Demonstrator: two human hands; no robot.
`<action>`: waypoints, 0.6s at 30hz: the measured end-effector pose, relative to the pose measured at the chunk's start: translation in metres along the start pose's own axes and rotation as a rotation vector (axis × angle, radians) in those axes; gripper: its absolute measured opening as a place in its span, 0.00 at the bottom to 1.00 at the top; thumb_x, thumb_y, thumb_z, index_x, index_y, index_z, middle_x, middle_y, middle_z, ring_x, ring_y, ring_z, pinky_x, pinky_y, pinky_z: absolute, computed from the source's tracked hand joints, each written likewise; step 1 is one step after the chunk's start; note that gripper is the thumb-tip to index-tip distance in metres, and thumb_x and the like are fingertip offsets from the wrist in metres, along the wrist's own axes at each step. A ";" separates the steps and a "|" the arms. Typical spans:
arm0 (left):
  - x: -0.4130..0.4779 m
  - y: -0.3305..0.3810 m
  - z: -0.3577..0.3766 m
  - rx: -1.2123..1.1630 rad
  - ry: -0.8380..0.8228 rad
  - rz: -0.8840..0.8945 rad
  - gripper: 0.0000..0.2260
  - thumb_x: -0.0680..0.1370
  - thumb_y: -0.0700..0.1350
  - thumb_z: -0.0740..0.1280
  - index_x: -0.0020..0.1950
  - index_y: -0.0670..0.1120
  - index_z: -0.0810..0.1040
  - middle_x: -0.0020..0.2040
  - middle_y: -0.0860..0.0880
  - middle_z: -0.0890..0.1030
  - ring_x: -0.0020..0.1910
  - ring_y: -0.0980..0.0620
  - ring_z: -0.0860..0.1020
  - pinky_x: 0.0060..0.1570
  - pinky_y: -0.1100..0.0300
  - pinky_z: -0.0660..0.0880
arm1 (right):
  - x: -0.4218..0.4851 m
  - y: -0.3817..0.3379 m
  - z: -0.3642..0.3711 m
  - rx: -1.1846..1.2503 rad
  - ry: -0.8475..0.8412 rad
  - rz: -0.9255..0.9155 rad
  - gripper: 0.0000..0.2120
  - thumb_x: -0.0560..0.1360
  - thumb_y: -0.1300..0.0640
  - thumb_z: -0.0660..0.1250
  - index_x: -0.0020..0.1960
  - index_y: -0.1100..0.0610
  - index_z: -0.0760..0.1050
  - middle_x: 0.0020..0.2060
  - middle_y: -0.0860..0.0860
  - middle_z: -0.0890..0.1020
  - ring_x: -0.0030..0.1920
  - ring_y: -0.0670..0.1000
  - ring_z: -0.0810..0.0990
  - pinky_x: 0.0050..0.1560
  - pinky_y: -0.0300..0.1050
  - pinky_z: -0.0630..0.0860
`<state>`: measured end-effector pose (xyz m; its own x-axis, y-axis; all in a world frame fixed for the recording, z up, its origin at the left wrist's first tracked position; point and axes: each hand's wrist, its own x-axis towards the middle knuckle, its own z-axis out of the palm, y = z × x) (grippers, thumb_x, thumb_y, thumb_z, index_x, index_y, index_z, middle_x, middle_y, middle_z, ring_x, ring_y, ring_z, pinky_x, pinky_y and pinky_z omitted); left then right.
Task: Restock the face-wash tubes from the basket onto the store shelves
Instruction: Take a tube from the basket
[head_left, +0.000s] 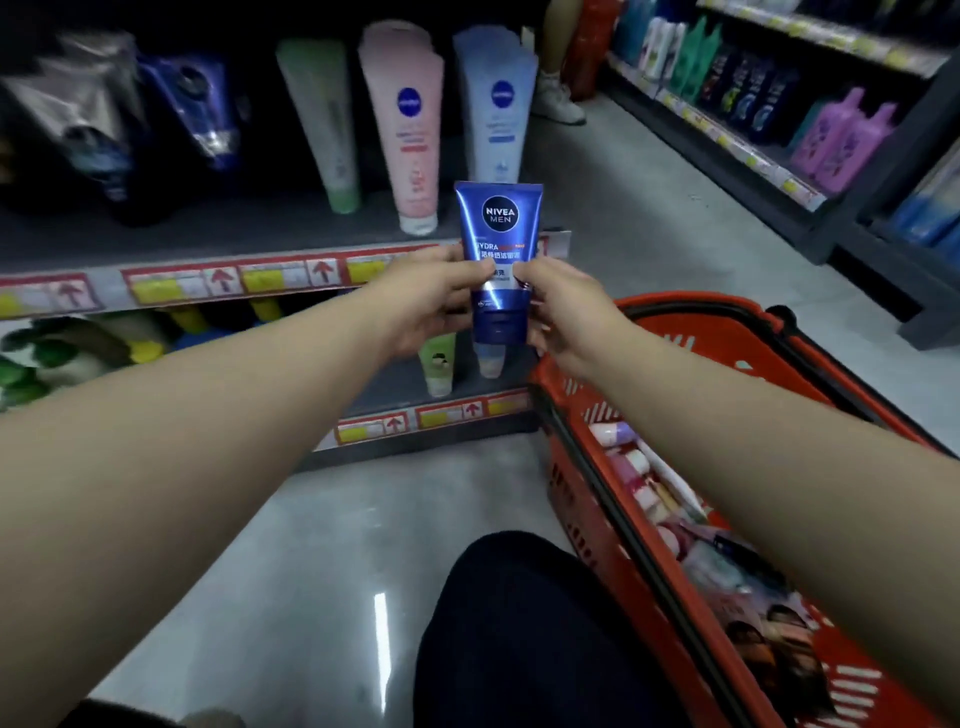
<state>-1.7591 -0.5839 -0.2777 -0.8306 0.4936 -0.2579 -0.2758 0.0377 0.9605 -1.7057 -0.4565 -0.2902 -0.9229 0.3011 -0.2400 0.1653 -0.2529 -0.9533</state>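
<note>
A dark blue Nivea Men face-wash tube (497, 228) stands upright, cap down, in front of the shelf edge. My left hand (428, 306) grips its left side and my right hand (563, 317) grips its right side. Behind it, the upper shelf (218, 283) carries standing tubes: a green one (324, 124), a pink one (408, 130) and a pale blue one (496, 109). The red basket (571, 467) sits on the floor at my right, holding several small tubes and packets (675, 509).
Dark pouches (93, 124) fill the upper shelf's left. The lower shelf (447, 415) holds green and pale tubes. Across the aisle, another shelf unit (753, 156) carries bottles. A person's shoe (558, 101) stands far down the aisle. My dark-clothed knee (519, 634) is below.
</note>
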 end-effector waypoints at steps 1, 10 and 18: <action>-0.005 0.003 -0.014 -0.004 0.030 0.008 0.04 0.77 0.42 0.66 0.50 0.50 0.77 0.41 0.55 0.84 0.39 0.60 0.81 0.42 0.63 0.74 | 0.002 -0.001 0.014 -0.012 -0.029 0.000 0.05 0.77 0.60 0.62 0.47 0.53 0.75 0.38 0.49 0.80 0.34 0.46 0.78 0.30 0.36 0.74; -0.053 0.023 -0.137 -0.141 0.319 0.135 0.03 0.76 0.40 0.69 0.43 0.47 0.77 0.34 0.53 0.84 0.37 0.57 0.81 0.46 0.59 0.75 | 0.015 -0.002 0.153 -0.061 -0.279 0.005 0.05 0.78 0.60 0.62 0.45 0.54 0.75 0.37 0.50 0.80 0.32 0.46 0.79 0.34 0.39 0.78; -0.080 0.038 -0.239 -0.087 0.491 0.203 0.04 0.75 0.40 0.69 0.49 0.47 0.78 0.44 0.49 0.84 0.41 0.54 0.82 0.41 0.62 0.78 | 0.024 0.003 0.261 -0.098 -0.415 -0.031 0.08 0.78 0.60 0.63 0.57 0.56 0.76 0.41 0.52 0.82 0.37 0.49 0.81 0.38 0.44 0.80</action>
<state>-1.8189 -0.8295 -0.2456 -0.9941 0.0187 -0.1069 -0.1082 -0.0983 0.9893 -1.8181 -0.6896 -0.2514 -0.9863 -0.0934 -0.1357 0.1491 -0.1554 -0.9765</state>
